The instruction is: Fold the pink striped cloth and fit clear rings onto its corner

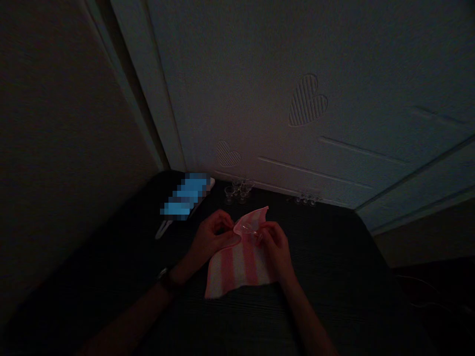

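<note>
A pink-and-white striped cloth (237, 267) hangs between my two hands over the dark table. My left hand (213, 237) is closed, pinching the cloth's upper left part between thumb and fingers. In front of the cloth is a small clear glass (248, 228), lying tilted. My right hand (274, 244) is closed around the glass's narrow end, at the cloth's right side. The cloth's left fold touches the glass near its wide end. Dim light blurs the glass's exact outline.
Several small clear stemmed glasses (240, 190) stand by the wall on the dark tabletop (334, 296). More small glassware (307, 199) sits farther right. At the back left lies a phone with a lit, pixelated screen (187, 195). The wall (260, 99) bounds the far edge.
</note>
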Demonstrator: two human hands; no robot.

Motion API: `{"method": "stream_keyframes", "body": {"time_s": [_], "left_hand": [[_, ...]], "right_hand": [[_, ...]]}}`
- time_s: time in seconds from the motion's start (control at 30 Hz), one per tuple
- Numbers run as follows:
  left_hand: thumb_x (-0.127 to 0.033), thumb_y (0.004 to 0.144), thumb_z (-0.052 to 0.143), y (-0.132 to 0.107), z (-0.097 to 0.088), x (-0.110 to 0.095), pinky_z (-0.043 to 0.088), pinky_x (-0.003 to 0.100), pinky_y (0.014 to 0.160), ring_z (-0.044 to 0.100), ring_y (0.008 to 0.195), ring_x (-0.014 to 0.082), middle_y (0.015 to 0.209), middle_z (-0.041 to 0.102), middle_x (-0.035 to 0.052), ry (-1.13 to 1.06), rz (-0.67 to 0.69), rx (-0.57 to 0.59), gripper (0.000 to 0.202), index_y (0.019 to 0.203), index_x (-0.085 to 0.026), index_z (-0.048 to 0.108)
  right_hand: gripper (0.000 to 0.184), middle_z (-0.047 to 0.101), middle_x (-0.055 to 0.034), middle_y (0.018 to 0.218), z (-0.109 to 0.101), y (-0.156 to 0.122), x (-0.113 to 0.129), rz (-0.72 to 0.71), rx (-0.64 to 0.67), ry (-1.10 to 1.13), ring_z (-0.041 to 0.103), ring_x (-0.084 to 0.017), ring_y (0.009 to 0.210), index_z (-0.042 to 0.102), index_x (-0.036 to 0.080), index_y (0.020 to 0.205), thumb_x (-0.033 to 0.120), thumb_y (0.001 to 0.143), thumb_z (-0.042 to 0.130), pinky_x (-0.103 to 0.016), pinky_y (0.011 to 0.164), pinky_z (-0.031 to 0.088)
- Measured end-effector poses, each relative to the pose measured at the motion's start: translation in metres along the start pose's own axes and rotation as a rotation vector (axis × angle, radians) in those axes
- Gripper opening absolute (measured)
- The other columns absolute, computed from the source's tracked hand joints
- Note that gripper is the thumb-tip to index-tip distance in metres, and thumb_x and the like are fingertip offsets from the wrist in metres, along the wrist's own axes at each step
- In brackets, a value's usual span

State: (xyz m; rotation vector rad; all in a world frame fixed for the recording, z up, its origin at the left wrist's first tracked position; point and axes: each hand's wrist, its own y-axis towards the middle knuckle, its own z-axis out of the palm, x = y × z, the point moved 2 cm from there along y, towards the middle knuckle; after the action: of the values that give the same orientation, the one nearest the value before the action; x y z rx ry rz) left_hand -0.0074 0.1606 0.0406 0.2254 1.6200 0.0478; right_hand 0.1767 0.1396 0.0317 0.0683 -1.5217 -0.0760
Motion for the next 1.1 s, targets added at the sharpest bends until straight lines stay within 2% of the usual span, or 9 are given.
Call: {"method": "stream_keyframes", "body": {"time_s": [0.27,0.57,0.83,0.93,1.1], "left_hand": [[-0.015,0.064,0.067,0.001,-0.001,-0.001,0.046,0.024,0.068,0.056,0.071,0.0118,0.074,0.056,-0.0019,-0.022,-0.001,-0.036,0.019,0.073,-0.017,0.051],[-0.012,0.064,0.065,0.001,0.0,0.004,0.045,0.024,0.068,0.056,0.072,0.0121,0.076,0.057,-0.0013,0.055,0.07,-0.017,0.016,0.074,-0.017,0.054],[-0.014,0.063,0.067,0.001,-0.001,0.005,0.046,0.024,0.068,0.056,0.073,0.0117,0.077,0.056,-0.0019,0.007,0.014,-0.005,0.02,0.075,-0.017,0.051],[-0.015,0.063,0.068,0.002,-0.001,0.007,0.047,0.024,0.068,0.057,0.074,0.0117,0.078,0.055,-0.0021,-0.028,-0.015,-0.006,0.022,0.076,-0.017,0.05],[-0.014,0.061,0.068,0.003,-0.002,0.007,0.046,0.023,0.067,0.056,0.072,0.0109,0.075,0.054,-0.0029,-0.028,-0.017,-0.025,0.024,0.075,-0.018,0.05]], "right_hand": [[0.013,0.059,0.0012,0.084,0.002,-0.003,0.003,-0.074,-0.02,-0.056,0.056,-0.014,0.078,0.053,0.023,0.088,0.024,0.076,0.057,-0.025,0.072,0.043],[0.012,0.056,0.0021,0.08,-0.001,0.0,0.002,-0.055,-0.022,-0.043,0.053,-0.013,0.076,0.053,0.022,0.087,0.024,0.076,0.057,-0.023,0.069,0.041],[0.013,0.058,-0.0001,0.086,-0.001,-0.001,0.001,-0.119,-0.017,-0.125,0.055,-0.015,0.08,0.053,0.022,0.089,0.024,0.077,0.056,-0.026,0.074,0.043],[0.014,0.057,-0.0014,0.089,-0.002,-0.002,0.004,-0.185,0.003,-0.228,0.055,-0.016,0.084,0.053,0.022,0.092,0.023,0.078,0.056,-0.028,0.076,0.043],[0.01,0.054,-0.0031,0.094,-0.002,-0.006,0.016,-0.377,0.064,-0.421,0.052,-0.017,0.092,0.056,0.022,0.089,0.021,0.079,0.056,-0.031,0.083,0.041]]}}
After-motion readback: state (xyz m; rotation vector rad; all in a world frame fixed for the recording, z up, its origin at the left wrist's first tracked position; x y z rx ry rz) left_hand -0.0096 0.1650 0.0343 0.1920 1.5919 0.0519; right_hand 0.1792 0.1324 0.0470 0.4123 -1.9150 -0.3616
